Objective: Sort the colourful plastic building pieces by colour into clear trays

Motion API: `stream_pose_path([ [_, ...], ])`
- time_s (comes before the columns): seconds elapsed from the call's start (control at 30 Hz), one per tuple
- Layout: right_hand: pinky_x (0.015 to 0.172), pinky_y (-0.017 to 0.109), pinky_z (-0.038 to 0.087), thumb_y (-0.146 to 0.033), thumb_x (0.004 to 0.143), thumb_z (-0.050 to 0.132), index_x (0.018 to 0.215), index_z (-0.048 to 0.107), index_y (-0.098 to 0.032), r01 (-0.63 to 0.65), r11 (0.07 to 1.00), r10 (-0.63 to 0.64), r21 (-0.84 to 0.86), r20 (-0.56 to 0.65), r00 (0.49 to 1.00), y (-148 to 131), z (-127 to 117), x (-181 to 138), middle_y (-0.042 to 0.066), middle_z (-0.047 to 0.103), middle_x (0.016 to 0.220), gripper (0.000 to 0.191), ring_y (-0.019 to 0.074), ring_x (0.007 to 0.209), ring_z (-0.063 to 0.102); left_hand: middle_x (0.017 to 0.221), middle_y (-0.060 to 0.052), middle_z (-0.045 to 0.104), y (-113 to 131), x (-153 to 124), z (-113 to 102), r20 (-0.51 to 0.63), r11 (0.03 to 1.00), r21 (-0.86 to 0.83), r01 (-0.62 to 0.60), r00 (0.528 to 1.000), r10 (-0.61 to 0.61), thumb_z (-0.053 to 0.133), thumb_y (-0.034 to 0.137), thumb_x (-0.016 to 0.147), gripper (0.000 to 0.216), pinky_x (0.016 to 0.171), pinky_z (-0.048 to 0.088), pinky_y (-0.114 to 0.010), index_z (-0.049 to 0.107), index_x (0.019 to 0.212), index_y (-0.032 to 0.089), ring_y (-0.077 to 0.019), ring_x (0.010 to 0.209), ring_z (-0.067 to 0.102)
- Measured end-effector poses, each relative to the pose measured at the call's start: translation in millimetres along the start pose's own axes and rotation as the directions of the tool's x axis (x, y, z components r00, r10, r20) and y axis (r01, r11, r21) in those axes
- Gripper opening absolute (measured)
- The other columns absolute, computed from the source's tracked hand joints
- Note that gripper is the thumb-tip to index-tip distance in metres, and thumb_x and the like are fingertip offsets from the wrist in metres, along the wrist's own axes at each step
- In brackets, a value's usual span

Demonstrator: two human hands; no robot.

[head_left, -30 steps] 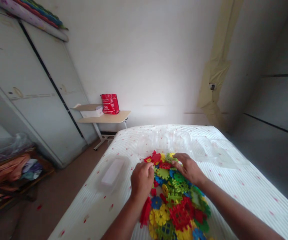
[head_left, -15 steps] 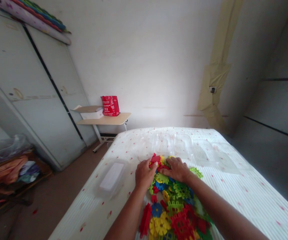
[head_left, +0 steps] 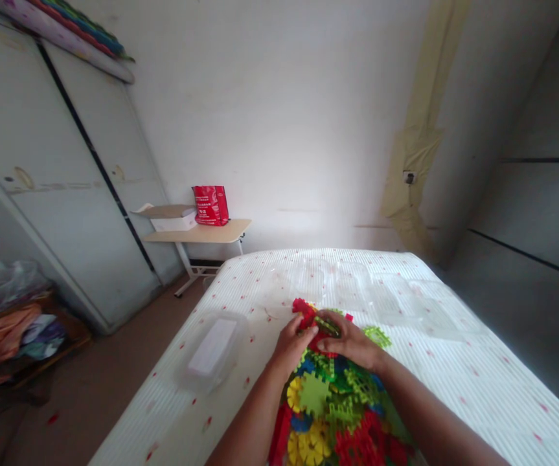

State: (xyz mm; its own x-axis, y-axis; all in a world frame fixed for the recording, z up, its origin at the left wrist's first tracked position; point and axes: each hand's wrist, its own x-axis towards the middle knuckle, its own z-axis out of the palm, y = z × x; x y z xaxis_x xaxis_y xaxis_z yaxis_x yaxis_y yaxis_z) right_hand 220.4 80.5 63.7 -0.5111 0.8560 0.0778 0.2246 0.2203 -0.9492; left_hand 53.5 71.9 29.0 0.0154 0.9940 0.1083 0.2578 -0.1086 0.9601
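A heap of colourful plastic building pieces lies on the bed in front of me, with yellow and blue flower-shaped ones and notched green and red ones. At its far end, my left hand is curled with thumb and fingers closed around pieces I see only in part. Opposite it, my right hand bends over the red pieces and grips a green notched piece between thumb and fingers. A red piece shows just beyond the fingertips. One light-green piece lies right of my right wrist.
A clear plastic box with a white slab stands left of the heap. Several clear plastic containers line the far side of the bed. Behind, a small table holds a red bag and a white box.
Both hands have gone from lying spread on the heap to curling around pieces at its far end. A light-green notched piece now lies over the middle of the heap.
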Motion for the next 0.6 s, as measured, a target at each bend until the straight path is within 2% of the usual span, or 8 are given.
stream_pose_path([
  [0.07, 0.096, 0.041, 0.041, -0.034, 0.061, 0.069, 0.118, 0.05, -0.019, -0.004, 1.0, 0.004, 0.0, -0.014, 1.0, -0.6, 0.0, -7.2, 0.009, 0.057, 0.119, 0.062, 0.0243, 0.111, 0.052, 0.106, -0.006, 0.066, 3.4, -3.8, 4.1, 0.021, 0.998, -0.055, 0.039, 0.999, -0.038, 0.057, 0.042, 0.075, 0.041, 0.087, 0.045, -0.03, 0.059, 0.108, 0.017, -0.0205, 0.1, 0.059],
  [0.13, 0.097, 0.043, 0.04, -0.033, 0.061, 0.071, 0.119, 0.051, -0.019, 0.008, 0.999, -0.009, -0.033, -0.022, 1.0, -2.0, -1.3, -15.4, 0.009, 0.057, 0.12, 0.063, 0.0249, 0.112, 0.052, 0.105, -0.006, 0.065, 8.1, -7.7, 6.2, -0.006, 0.996, -0.067, 0.058, 0.998, -0.059, 0.057, 0.046, 0.075, 0.043, 0.086, 0.044, -0.03, 0.06, 0.106, 0.017, -0.0205, 0.099, 0.058],
  [0.27, 0.093, 0.042, 0.043, -0.035, 0.066, 0.068, 0.115, 0.055, -0.022, 0.051, 0.998, -0.051, -0.02, 0.016, 0.999, -10.2, -9.9, -33.1, 0.006, 0.061, 0.116, 0.052, 0.0238, 0.109, 0.055, 0.073, -0.001, 0.062, 19.9, -14.9, 4.2, 0.039, 0.997, -0.068, -0.024, 0.999, 0.027, 0.044, 0.053, 0.082, 0.04, 0.069, 0.044, -0.026, 0.06, 0.075, 0.017, -0.0162, 0.074, 0.057],
  [0.37, 0.079, 0.036, 0.051, -0.037, 0.071, 0.064, 0.108, 0.059, -0.021, 0.023, 0.999, -0.021, -0.036, 0.06, 0.998, -18.5, -17.8, -39.5, 0.006, 0.066, 0.104, 0.04, 0.022, 0.096, 0.061, 0.058, 0.002, 0.051, 26.8, -18.6, 0.8, -0.014, 0.998, -0.05, -0.039, 0.999, 0.039, 0.043, 0.054, 0.081, 0.044, 0.059, 0.04, -0.024, 0.053, 0.059, 0.017, -0.0132, 0.061, 0.05],
  [0.43, 0.07, 0.032, 0.051, -0.039, 0.076, 0.058, 0.098, 0.063, -0.02, 0.04, 0.986, -0.034, -0.165, 0.039, 0.999, -21.7, -21.0, -35.6, 0.004, 0.068, 0.088, 0.029, 0.0195, 0.082, 0.063, 0.052, 0.003, 0.046, 28.5, -19.9, -1.9, -0.042, 0.999, -0.038, -0.034, 0.999, 0.032, 0.044, 0.054, 0.081, 0.045, 0.055, 0.037, -0.024, 0.048, 0.054, 0.017, -0.0117, 0.055, 0.046],
  [0.5, 0.067, 0.03, 0.049, -0.037, 0.081, 0.051, 0.087, 0.065, -0.019, 0.088, 0.931, -0.1, -0.355, -0.017, 0.995, -22.0, -21.1, -24.2, 0.003, 0.067, 0.079, 0.024, 0.0171, 0.073, 0.062, 0.049, 0.003, 0.046, 26.6, -20.0, -5.7, -0.057, 0.997, -0.051, -0.049, 0.997, 0.046, 0.042, 0.052, 0.082, 0.046, 0.057, 0.038, -0.024, 0.048, 0.052, 0.018, -0.0119, 0.054, 0.047],
  [0.6, 0.074, 0.029, 0.047, -0.03, 0.084, 0.045, 0.083, 0.066, -0.019, 0.139, 0.805, -0.206, -0.577, -0.052, 0.977, -17.7, -14.4, 2.7, 0.005, 0.067, 0.083, 0.023, 0.0173, 0.078, 0.061, 0.053, 0.0, 0.054, 16.0, -17.7, -13.6, -0.144, 0.996, -0.031, -0.078, 0.987, 0.073, 0.039, 0.048, 0.084, 0.046, 0.064, 0.042, -0.025, 0.052, 0.053, 0.017, -0.0141, 0.059, 0.054],
])
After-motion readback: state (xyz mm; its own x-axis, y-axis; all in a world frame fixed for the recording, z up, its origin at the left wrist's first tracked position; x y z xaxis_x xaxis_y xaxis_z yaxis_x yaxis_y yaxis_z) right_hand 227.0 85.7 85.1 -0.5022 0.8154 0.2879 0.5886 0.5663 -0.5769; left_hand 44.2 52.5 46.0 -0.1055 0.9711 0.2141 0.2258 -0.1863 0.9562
